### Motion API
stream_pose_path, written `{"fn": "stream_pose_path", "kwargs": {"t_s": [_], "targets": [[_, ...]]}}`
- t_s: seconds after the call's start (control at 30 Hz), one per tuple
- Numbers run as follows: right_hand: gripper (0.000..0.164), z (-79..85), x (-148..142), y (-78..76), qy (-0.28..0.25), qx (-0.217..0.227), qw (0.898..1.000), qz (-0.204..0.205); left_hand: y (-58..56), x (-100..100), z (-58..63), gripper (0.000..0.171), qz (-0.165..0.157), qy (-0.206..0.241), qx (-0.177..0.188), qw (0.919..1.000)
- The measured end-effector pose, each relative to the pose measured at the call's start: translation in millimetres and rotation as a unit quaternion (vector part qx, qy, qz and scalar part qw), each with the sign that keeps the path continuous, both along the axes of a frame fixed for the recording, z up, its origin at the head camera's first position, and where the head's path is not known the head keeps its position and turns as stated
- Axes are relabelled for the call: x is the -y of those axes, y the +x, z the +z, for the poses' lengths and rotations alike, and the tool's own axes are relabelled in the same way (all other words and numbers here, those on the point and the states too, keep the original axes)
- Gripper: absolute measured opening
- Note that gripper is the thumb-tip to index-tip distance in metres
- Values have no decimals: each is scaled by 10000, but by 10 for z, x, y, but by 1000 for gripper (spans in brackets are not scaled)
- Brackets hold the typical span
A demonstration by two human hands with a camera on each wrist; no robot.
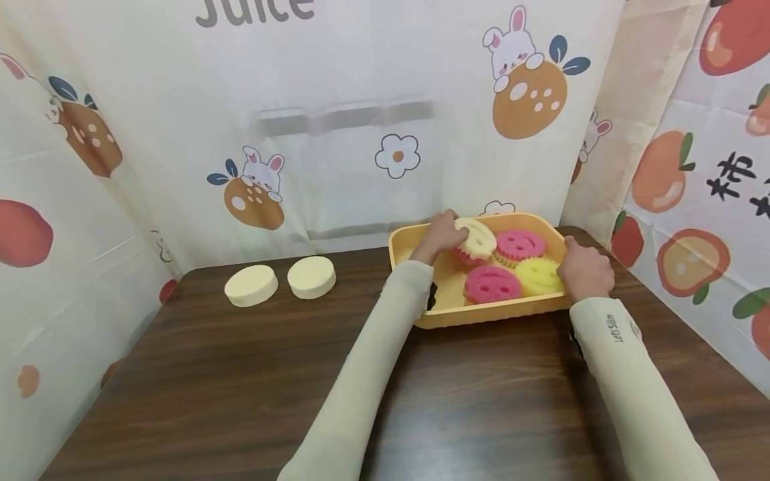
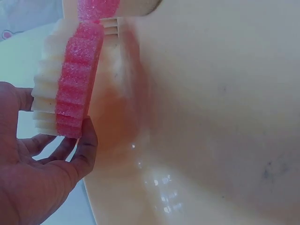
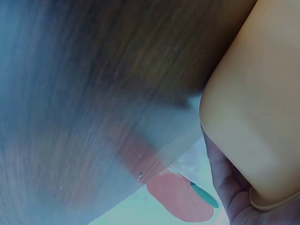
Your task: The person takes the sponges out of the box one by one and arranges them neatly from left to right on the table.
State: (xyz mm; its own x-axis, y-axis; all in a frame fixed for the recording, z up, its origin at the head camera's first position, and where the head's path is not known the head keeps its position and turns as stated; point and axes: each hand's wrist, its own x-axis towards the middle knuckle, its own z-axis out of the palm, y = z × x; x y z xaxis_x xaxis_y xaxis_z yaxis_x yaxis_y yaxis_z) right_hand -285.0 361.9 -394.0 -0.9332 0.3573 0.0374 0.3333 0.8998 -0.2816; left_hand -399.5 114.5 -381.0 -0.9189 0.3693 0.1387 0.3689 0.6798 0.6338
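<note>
My left hand (image 1: 441, 238) grips a round, scalloped sponge (image 1: 478, 240) with a cream smiley face and a pink underside. It holds this sponge tilted over the left part of a yellow plastic tray (image 1: 502, 311). The left wrist view shows the sponge on edge, thumb on its cream side and fingertips (image 2: 86, 138) at the pink side. At the tray's right end, my right hand (image 1: 588, 270) holds the rim, its fingers (image 3: 220, 168) against the outer wall. Pink smiley sponges (image 1: 493, 285) and a yellow one (image 1: 537, 276) lie inside.
Two plain cream discs (image 1: 251, 285) stand on the dark wooden table (image 1: 271, 374) to the left of the tray. A printed curtain (image 1: 355, 187) hangs right behind the tray, and more printed cloth (image 1: 680, 200) borders the table on the right.
</note>
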Motion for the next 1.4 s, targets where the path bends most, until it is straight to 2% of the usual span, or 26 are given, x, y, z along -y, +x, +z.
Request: {"fn": "stream_pose_path", "kwargs": {"t_s": [0.2,0.53,0.67,0.87,1.03,1.4], "targets": [[57,70,4,13,13,32,10000,-23,67,-18,83,38,-41,105,-178,9998],[56,-16,75,58,-24,147,9999,-29,155,93,33,39,52,331,-71,9994],[54,-17,63,54,36,179,9998,-56,152,132,22,38,-15,421,-94,9991],[54,12,52,38,51,165,9998,-43,149,179,66,38,80,573,-173,9982],[54,-5,50,23,55,226,9997,-56,155,183,89,38,126,641,-65,9978],[53,-10,42,-2,115,186,9998,-40,143,217,215,39,103,819,-171,9964]]}}
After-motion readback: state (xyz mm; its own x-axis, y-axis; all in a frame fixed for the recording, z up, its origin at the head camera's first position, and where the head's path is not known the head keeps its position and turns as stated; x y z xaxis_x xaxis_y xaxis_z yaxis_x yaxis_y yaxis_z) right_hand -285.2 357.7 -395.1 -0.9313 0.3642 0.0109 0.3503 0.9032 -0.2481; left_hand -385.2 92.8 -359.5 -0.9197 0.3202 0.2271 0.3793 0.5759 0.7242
